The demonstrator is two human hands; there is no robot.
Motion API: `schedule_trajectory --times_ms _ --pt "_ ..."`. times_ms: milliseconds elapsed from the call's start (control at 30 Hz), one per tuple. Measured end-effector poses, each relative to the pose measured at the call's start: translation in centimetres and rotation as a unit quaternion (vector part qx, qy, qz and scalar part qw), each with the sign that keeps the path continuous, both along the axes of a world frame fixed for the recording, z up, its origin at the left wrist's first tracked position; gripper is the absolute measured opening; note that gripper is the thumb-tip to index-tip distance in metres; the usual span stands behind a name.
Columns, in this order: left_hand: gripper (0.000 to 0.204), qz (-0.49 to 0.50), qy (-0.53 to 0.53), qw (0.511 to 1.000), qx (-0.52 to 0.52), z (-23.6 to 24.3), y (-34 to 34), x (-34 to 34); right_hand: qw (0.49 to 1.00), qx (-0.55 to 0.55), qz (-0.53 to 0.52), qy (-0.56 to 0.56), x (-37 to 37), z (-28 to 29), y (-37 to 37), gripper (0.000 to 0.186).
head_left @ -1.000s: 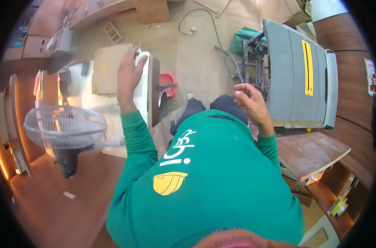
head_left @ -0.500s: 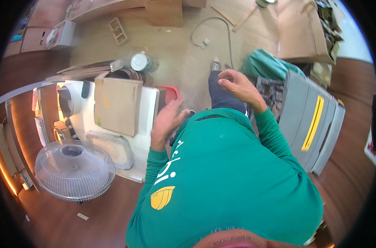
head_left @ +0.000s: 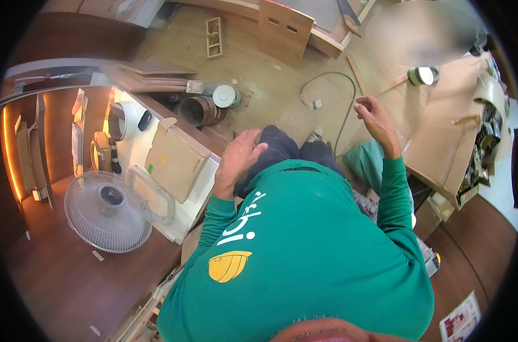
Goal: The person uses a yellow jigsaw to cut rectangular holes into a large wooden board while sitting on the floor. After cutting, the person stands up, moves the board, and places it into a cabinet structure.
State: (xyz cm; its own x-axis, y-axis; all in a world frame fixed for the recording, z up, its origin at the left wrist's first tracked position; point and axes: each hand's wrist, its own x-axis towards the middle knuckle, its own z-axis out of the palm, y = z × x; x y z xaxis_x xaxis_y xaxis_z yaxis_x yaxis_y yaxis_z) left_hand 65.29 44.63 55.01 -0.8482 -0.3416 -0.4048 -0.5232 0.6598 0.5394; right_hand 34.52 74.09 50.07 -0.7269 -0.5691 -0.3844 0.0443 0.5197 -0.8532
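Note:
My left hand (head_left: 236,161) hangs in front of my body with fingers stretched and thumb apart, holding nothing. Closest to it is a closed cardboard box (head_left: 178,158) on a white surface (head_left: 134,132) to the left. Out to the right, my right hand (head_left: 378,122) is raised with loosely bent fingers and nothing in it. Below that hand lies green cloth (head_left: 364,162), and a large cardboard carton (head_left: 441,151) stands beside it. A dark cable (head_left: 319,77) with a plug end lies on the floor ahead.
A standing fan (head_left: 108,211) is at the left, near a lit shelf unit (head_left: 20,154). Cans (head_left: 226,95) and a brown bucket (head_left: 197,111) sit ahead on the floor. Farther off are a slotted wooden board (head_left: 284,32), a handsaw (head_left: 348,14) and another person, blurred.
I have moved forward and the view has turned. The grey toolbox at my right has mostly dropped out of sight behind my arm. My right hand now reaches farther out to the right.

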Motion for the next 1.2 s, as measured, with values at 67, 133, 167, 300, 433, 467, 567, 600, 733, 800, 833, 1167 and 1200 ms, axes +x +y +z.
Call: schedule_trajectory --times_ms 67,133,167,300,433,467,567,600,733,800,833,1167,1200 --pt "0.053 0.017 -0.027 0.999 0.020 -0.8 -1.5 -0.4 1.000 0.019 0.005 0.021 -2.2 -0.5 -1.9 0.037" --pt "0.053 0.084 -0.059 0.989 0.107 -2.5 -3.3 -0.7 0.996 0.050 0.020 0.065 -3.0 -1.2 -4.2 0.036" --pt "0.053 0.143 -0.077 0.970 0.178 -3.4 -4.6 -0.8 0.992 0.062 0.054 0.100 -3.0 -1.1 -5.6 0.036" --pt "0.060 0.196 -0.068 0.977 0.042 -8.3 -11.2 0.7 0.974 0.112 0.183 0.076 -2.9 -0.7 -12.5 0.039" --pt "0.060 0.270 -0.116 0.953 -0.079 -16.0 -17.3 4.7 0.941 0.180 0.280 0.062 -4.8 -0.3 -19.2 0.041" --pt "0.060 0.296 -0.140 0.939 -0.101 -16.4 -18.1 4.5 0.934 0.202 0.290 0.059 -5.4 -0.6 -20.5 0.042" --pt "0.061 0.363 -0.202 0.902 -0.120 -15.8 -20.0 3.7 0.891 0.266 0.332 0.160 -8.6 -3.1 -22.8 0.043" --pt "0.061 0.376 -0.215 0.896 -0.100 -15.1 -20.8 3.2 0.878 0.271 0.342 0.195 -9.9 -3.2 -23.8 0.043" --pt "0.058 0.391 -0.170 0.904 -0.015 -18.4 -23.1 5.3 0.875 0.273 0.350 0.191 -17.7 -4.0 -31.2 0.046" --pt "0.058 0.412 -0.131 0.900 0.049 -18.6 -23.9 5.9 0.872 0.251 0.333 0.255 -21.7 -6.8 -33.6 0.044" --pt "0.058 0.424 -0.112 0.895 0.080 -18.5 -24.1 6.1 0.864 0.275 0.328 0.266 -23.4 -7.9 -35.4 0.044" --pt "0.032 0.449 -0.191 0.834 0.258 -20.5 -15.9 8.1 0.862 0.275 0.336 0.262 -37.4 -15.8 -53.2 0.085" --pt "0.032 0.461 -0.195 0.815 0.294 -21.3 -14.2 8.7 0.861 0.287 0.331 0.257 -38.5 -17.6 -55.0 0.089"
